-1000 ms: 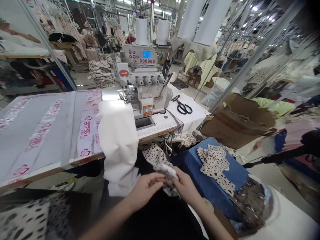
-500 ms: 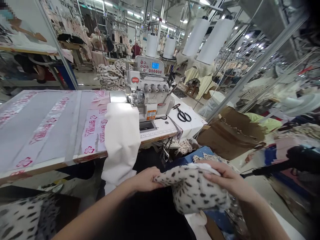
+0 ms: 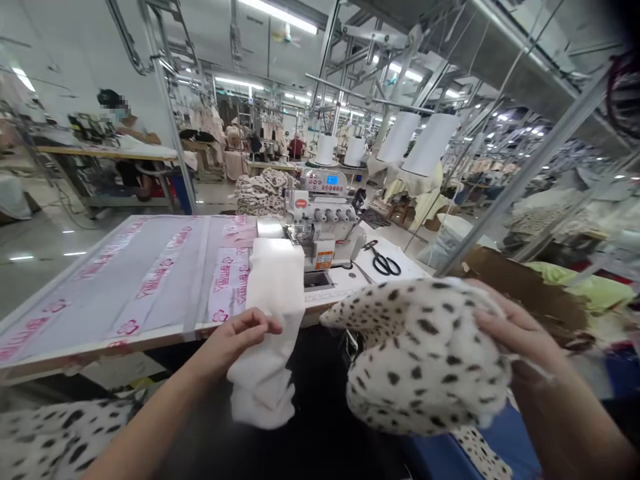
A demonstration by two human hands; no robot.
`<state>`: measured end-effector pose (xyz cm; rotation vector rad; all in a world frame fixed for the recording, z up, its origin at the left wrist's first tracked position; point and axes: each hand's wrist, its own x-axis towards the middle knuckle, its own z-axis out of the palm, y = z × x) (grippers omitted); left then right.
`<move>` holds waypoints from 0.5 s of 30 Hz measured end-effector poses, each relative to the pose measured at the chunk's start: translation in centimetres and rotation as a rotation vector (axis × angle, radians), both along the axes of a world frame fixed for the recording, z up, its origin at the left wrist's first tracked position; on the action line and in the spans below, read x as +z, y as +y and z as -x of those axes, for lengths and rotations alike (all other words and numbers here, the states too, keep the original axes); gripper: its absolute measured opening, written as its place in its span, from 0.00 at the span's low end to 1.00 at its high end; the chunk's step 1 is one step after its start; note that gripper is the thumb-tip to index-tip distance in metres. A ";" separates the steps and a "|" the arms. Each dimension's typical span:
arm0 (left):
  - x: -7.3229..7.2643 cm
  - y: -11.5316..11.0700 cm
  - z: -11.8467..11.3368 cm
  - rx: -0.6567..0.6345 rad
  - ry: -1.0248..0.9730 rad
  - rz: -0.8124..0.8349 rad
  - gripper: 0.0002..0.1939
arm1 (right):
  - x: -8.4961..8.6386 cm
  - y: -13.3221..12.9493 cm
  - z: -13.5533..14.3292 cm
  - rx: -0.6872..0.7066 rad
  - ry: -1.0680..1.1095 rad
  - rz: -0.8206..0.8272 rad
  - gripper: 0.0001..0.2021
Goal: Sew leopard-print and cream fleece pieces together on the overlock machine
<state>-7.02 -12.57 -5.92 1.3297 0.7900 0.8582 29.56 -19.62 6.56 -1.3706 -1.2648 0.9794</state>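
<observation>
My right hand (image 3: 515, 330) grips the edge of a fluffy white piece of fabric with black spots (image 3: 430, 360), held up off the lap at the right. The piece bulges, and its narrow end points left with nothing holding it. My left hand (image 3: 245, 337) is in front of a long white cloth strip (image 3: 275, 287), its fingers loosely bent and nothing seen in them. Whether it touches the strip, I cannot tell. The strip hangs over the table edge from the plate of an overlock sewing machine (image 3: 325, 220).
Black scissors (image 3: 383, 260) lie right of the machine. A table (image 3: 165, 267) covered in printed film extends left. Thread cones (image 3: 430, 143) stand behind. More spotted fabric (image 3: 263, 193) is piled beyond the machine, and a cardboard box (image 3: 520, 287) stands right. A co-worker (image 3: 135, 133) sits far left.
My left hand has let go of the spotted fabric's narrow end and moved left to the white strip. My right hand has raised the spotted piece. The view has tilted up.
</observation>
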 end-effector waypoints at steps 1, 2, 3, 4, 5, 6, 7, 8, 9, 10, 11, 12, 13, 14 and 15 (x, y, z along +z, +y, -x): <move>0.0 0.0 -0.1 -0.009 0.015 0.003 0.09 | 0.1 0.5 1.1 0.093 0.053 0.057 0.17; -0.2 0.0 -0.5 -0.028 0.029 -0.006 0.12 | 0.2 1.1 2.2 0.204 0.078 0.110 0.17; -0.7 0.1 -1.2 -0.054 0.021 -0.022 0.16 | 0.4 1.6 3.1 0.321 0.069 0.146 0.16; -1.3 0.4 -2.0 -0.083 -0.011 -0.042 0.20 | 0.7 2.1 3.8 0.424 0.051 0.158 0.14; -1.9 0.6 -3.0 -0.114 -0.065 -0.064 0.24 | 0.9 2.6 4.4 0.510 0.031 0.159 0.13; -2.4 0.8 -3.9 -0.151 -0.127 -0.083 0.27 | 1.2 3.0 4.7 0.575 0.008 0.162 0.12; -2.7 1.0 -4.9 -0.197 -0.185 -0.089 0.30 | 1.4 3.5 4.9 0.624 -0.013 0.172 0.11; -2.8 1.2 -5.7 -0.255 -0.222 -0.070 0.33 | 1.6 3.8 4.9 0.659 -0.030 0.190 0.11; -2.7 1.3 -6.4 -0.317 -0.229 -0.031 0.35 | 1.8 4.1 4.8 0.679 -0.040 0.213 0.11; -2.6 1.3 -6.8 -0.375 -0.212 0.021 0.36 | 1.8 4.4 4.5 0.683 -0.045 0.238 0.11; -2.5 1.3 -7.1 -0.419 -0.178 0.074 0.34 | 1.9 4.5 4.2 0.668 -0.045 0.259 0.11; -2.4 1.3 -7.2 -0.443 -0.135 0.119 0.30 | 1.9 4.6 3.7 0.633 -0.038 0.272 0.11; -2.4 1.3 -7.1 -0.446 -0.094 0.152 0.26 | 1.9 4.7 3.3 0.584 -0.029 0.277 0.11; -2.6 1.3 -6.8 -0.434 -0.063 0.173 0.22 | 1.9 4.6 2.8 0.527 -0.020 0.278 0.11; -2.9 1.4 -6.4 -0.415 -0.046 0.188 0.20 | 1.9 4.6 2.4 0.473 -0.014 0.282 0.10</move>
